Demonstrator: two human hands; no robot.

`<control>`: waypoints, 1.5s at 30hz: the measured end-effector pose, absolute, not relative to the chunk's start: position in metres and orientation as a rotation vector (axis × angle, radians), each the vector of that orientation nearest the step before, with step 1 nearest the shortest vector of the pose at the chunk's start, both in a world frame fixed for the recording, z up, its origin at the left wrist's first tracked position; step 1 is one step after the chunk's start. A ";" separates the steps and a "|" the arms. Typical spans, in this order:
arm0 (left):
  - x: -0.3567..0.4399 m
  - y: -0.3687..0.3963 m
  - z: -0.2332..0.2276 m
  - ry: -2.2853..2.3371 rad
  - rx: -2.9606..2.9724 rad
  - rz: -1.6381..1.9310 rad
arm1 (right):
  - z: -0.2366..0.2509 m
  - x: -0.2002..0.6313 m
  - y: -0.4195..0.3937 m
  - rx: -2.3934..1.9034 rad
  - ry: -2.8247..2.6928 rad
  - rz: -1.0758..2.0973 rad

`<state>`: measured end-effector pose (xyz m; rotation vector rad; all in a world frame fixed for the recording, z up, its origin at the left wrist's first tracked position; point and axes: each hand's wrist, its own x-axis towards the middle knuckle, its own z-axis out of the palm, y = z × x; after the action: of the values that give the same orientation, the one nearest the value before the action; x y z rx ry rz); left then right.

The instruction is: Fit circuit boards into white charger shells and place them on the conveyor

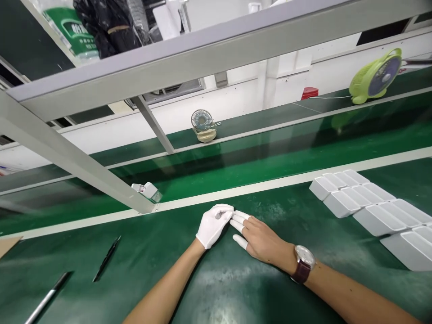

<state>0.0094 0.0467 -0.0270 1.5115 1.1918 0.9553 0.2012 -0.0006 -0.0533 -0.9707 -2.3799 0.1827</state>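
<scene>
My left hand (213, 226), in a white glove, has its fingers curled and pinched together above the green work table (162, 261). Whatever sits between those fingertips, if anything, is too small or hidden to make out. White finger covers are on several fingers of my right hand (261, 236), which wears a wristwatch (304, 258). Its fingers stretch out, thumb apart, and their tips meet the left fingertips. To the right of my hands stand rows of white box-like trays (347, 200). A thin black pen-like tool (106, 258) lies to the left.
A silver-and-black pen-like tool (47, 297) lies at the lower left. Beyond the table's pale edge runs a green conveyor belt (236, 164) with small white parts (147, 191). A slanted metal post (91, 168) rises at left. Two fans, small (202, 123) and lime-green (376, 78), stand behind.
</scene>
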 end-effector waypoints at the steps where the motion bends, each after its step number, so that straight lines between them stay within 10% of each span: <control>1: 0.008 0.048 -0.027 1.152 1.459 0.936 | -0.054 0.202 0.000 -0.971 -2.384 0.189; 45: -0.001 0.042 -0.017 0.815 1.324 0.663 | -0.049 0.205 -0.004 -0.917 -2.142 0.371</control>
<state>-0.0008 0.0425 -0.0167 1.3240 0.8152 0.6630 0.2052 -0.0036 -0.0493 -0.9173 -2.1417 0.3708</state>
